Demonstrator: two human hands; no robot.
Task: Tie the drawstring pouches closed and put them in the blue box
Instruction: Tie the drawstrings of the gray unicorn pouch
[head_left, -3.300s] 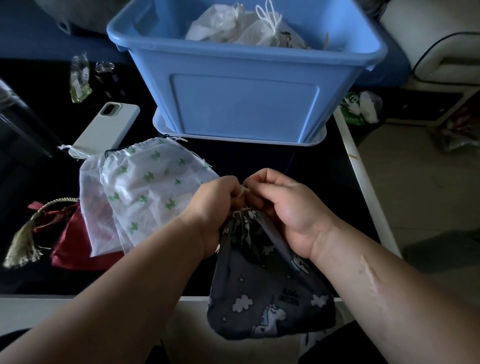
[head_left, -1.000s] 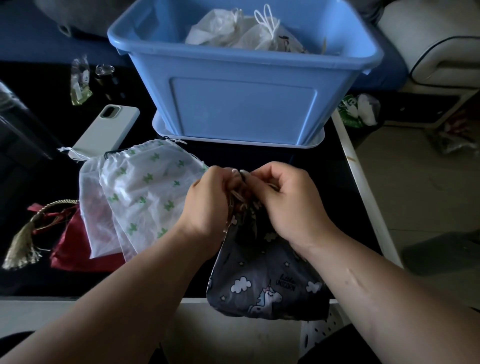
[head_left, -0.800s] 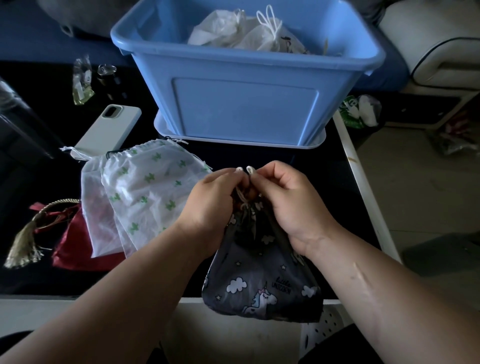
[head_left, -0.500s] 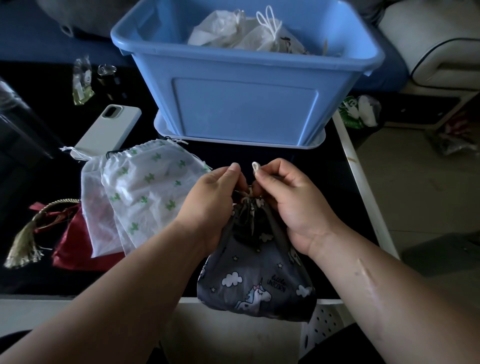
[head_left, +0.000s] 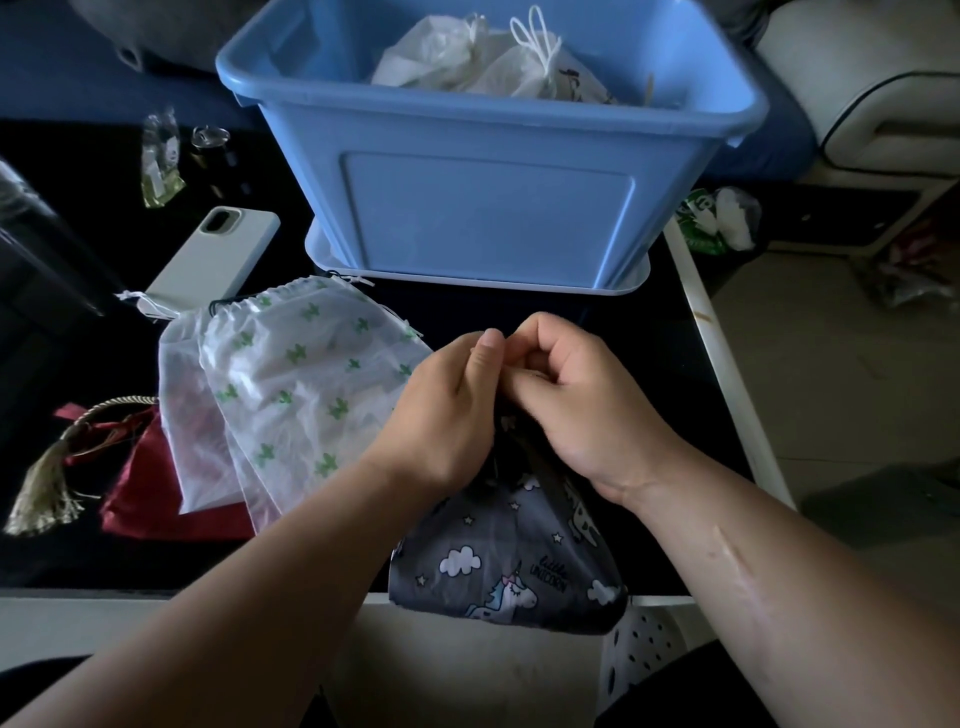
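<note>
The grey unicorn pouch (head_left: 509, 561) was pinched at its gathered neck by the left hand (head_left: 447, 410) and right hand (head_left: 582, 410); it was judged soft, light, limp, best held there.

I read the box (head_left: 488, 218) as smooth moulded plastic with a soft sheen. The grey pouch (head_left: 509, 566) looks like matt printed cloth. The cactus pouch (head_left: 311, 395) is thin, crinkled, half see-through fabric. The red pouch (head_left: 140, 488) shines like satin, and its tassel (head_left: 41, 493) is silky gold thread. The phone (head_left: 213, 254) case looks matt, and the table (head_left: 62, 364) top is dark and smooth.
</note>
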